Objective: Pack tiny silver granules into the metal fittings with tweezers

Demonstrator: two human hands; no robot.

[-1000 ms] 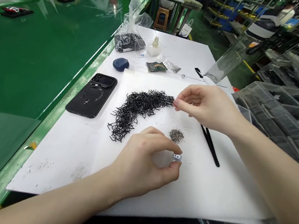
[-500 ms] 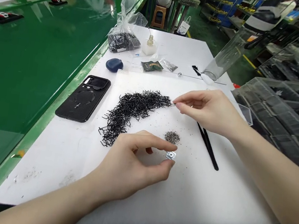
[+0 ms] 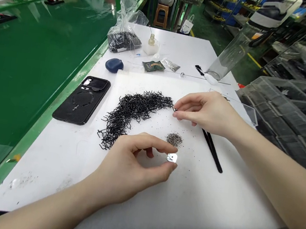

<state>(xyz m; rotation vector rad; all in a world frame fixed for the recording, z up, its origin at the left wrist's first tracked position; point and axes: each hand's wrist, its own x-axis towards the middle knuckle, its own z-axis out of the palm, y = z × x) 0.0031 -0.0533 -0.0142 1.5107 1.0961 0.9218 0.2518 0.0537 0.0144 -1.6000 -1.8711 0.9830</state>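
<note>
Between the thumb and forefinger of my left hand point(image 3: 137, 165) is a small silvery metal part point(image 3: 172, 157), flat with a tiny dark square opening. My right hand point(image 3: 208, 112) pinches a short black bent wire piece point(image 3: 175, 109) at the right end of a curved pile of black bent wire pieces point(image 3: 134, 108). A small heap of tiny brownish metallic bits point(image 3: 174, 140) lies just beyond the left fingertips. Black tweezers point(image 3: 212, 151) rest on the white sheet below my right hand.
A black phone point(image 3: 82, 99) and a dark blue case point(image 3: 114, 65) lie at the left. Farther back are a bag of black parts point(image 3: 124, 41), a small bottle point(image 3: 150, 46), a green packet point(image 3: 153, 66) and a clear tumbler point(image 3: 230, 55). Clear compartment boxes point(image 3: 297, 111) stand at the right.
My right hand has drawn slightly back from the pile, its fingers now closed on a black wire piece. The metal part in my left hand has turned a little.
</note>
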